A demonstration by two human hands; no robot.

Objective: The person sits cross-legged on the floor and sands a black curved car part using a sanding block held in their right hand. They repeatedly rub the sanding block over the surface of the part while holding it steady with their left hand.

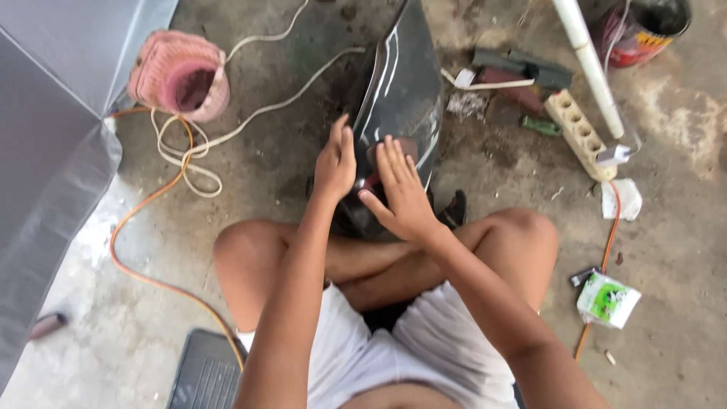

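Glare hides much of the glossy black fairing panel (400, 98); I see my left hand (335, 163) and right hand (401, 193) flat, fingers spread, pressing it. Pink woven basket (180, 76): contents unclear.

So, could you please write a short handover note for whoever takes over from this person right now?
Left hand: open, fingers up, resting against the left edge of the glossy black panel.
Right hand: open, palm flat on the panel's lower face.
The panel stands tilted on the concrete floor in front of the crossed legs.
Nearby: pink woven basket, orange cable, cream power strip, white packet.
Neither hand holds a tool; how far the work has come cannot be told.
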